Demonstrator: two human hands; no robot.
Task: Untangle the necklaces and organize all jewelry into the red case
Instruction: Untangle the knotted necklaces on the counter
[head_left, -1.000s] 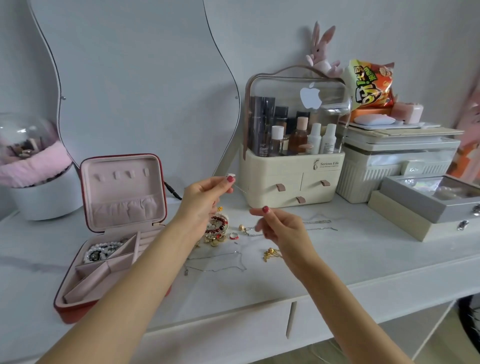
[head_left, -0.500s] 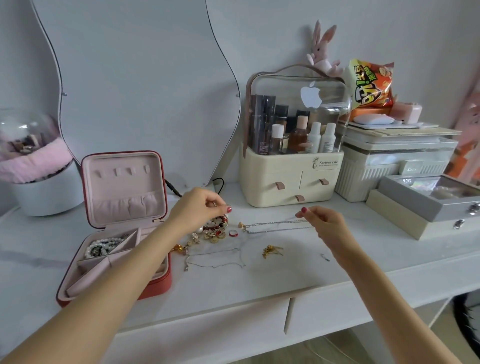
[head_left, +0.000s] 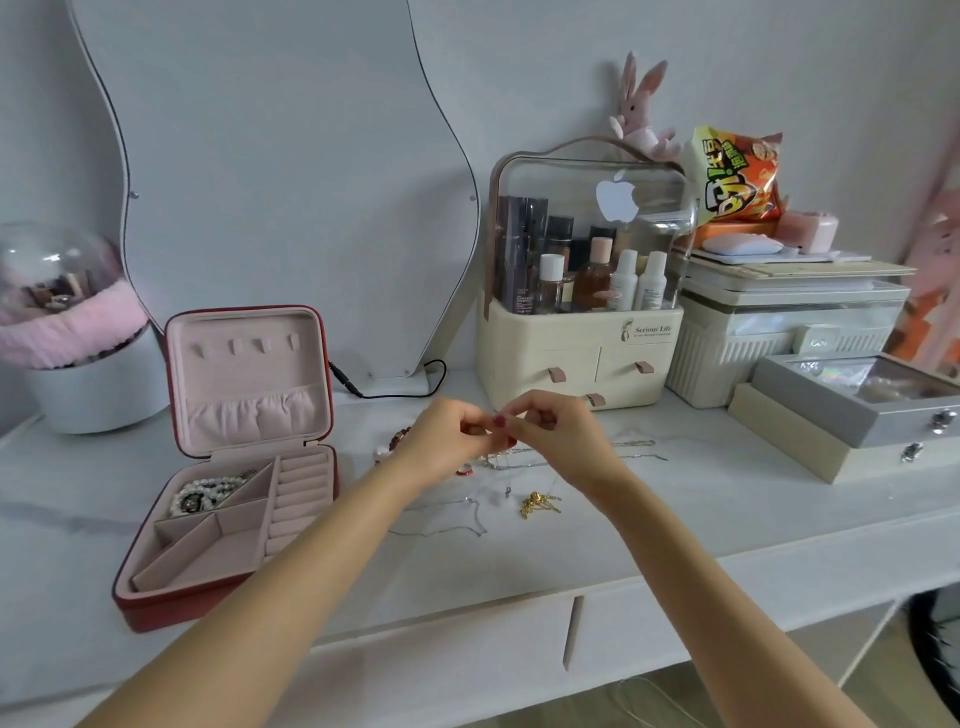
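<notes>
The red case (head_left: 156, 605) lies open at the left of the white table, its pink lid upright. A pearl strand (head_left: 205, 491) fills its back-left compartment. My left hand (head_left: 441, 447) and my right hand (head_left: 558, 441) meet fingertip to fingertip above the jewelry pile, both pinching a thin silver chain (head_left: 511, 462) that trails down to the table. Below them lie a gold piece (head_left: 537, 504), a small red ring (head_left: 464, 471), another silver necklace (head_left: 447, 522) and a silver chain (head_left: 636, 444) to the right. A beaded bracelet (head_left: 400, 439) peeks out behind my left hand.
A cream cosmetic organizer (head_left: 576, 348) stands right behind my hands. Grey and beige boxes (head_left: 852, 410) sit at the right, a white storage box (head_left: 779, 332) behind them. A curved mirror (head_left: 291, 182) and its black cable (head_left: 389, 387) are behind the case. A white pot (head_left: 98, 395) stands far left.
My hands, apart a moment ago with the right one out at the chain's end, have come together above the pile. Both now pinch the silver chain at one spot.
</notes>
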